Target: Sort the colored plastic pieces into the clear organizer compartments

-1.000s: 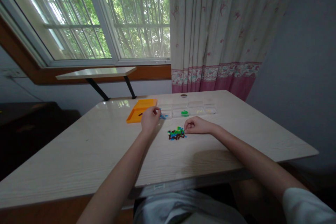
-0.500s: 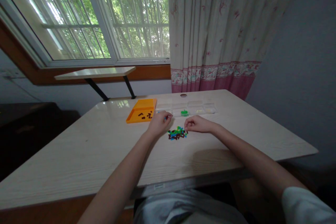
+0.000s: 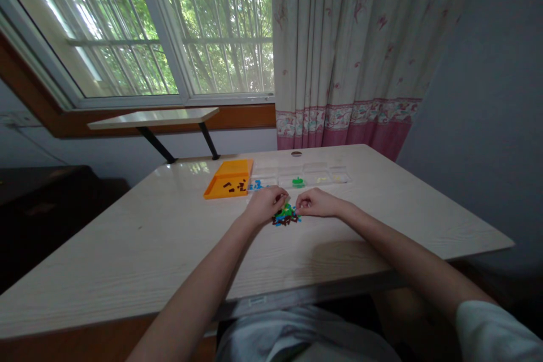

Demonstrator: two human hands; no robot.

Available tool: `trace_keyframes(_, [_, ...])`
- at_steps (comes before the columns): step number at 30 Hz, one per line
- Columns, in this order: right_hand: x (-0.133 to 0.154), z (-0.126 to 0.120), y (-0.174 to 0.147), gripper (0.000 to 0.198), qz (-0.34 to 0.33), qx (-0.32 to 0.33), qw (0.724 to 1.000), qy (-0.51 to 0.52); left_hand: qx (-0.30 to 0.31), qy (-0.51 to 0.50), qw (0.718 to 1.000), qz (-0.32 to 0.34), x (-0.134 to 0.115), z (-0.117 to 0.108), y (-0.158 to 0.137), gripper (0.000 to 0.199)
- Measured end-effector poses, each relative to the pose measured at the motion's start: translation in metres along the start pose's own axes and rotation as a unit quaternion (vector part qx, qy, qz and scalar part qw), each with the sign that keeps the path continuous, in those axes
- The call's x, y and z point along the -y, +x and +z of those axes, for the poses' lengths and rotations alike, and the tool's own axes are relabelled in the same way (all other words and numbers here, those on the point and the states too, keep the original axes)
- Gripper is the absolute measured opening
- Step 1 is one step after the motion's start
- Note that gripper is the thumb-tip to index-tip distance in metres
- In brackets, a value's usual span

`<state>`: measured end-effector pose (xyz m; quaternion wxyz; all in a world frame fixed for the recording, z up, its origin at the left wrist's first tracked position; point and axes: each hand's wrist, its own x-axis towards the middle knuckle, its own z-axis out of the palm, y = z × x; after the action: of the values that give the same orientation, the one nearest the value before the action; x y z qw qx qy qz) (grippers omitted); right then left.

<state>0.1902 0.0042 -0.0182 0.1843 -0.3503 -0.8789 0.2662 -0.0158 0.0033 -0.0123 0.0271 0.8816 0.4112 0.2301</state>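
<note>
With both your left hand [image 3: 266,205] and right hand [image 3: 316,202] curled, fingertips pinching at the small bead pile [image 3: 286,216] between them, at 6 o'clock from the clear divided tray [image 3: 305,176], a careless sweep can scatter beads across the table [image 3: 148,249].

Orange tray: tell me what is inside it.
The orange tray holds a few small dark pieces near its front edge; the rest of its floor shows bare. Nothing covers it. The pieces are too small to identify.
</note>
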Motion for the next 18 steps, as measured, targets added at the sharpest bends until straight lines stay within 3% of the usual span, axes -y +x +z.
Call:
trace_keyframes(4, [0.000,0.002,0.001,0.020,0.008,-0.010,1.000,0.023,0.005,-0.005,1.000,0.006,-0.003,0.001,0.000,0.023])
trace_keyframes(8, [-0.005,0.006,0.006,0.022,0.042,-0.062,0.994,0.082,0.012,-0.017,1.000,0.022,-0.003,0.001,0.000,0.022])
trace_keyframes(13, [-0.008,0.010,0.013,0.023,0.070,-0.134,0.974,0.167,0.020,-0.018,0.999,0.021,-0.011,-0.001,-0.001,0.017])
trace_keyframes(18, [0.000,0.012,0.015,0.024,0.075,-0.140,0.952,0.261,0.003,0.005,1.000,0.009,-0.016,-0.001,0.000,0.023])
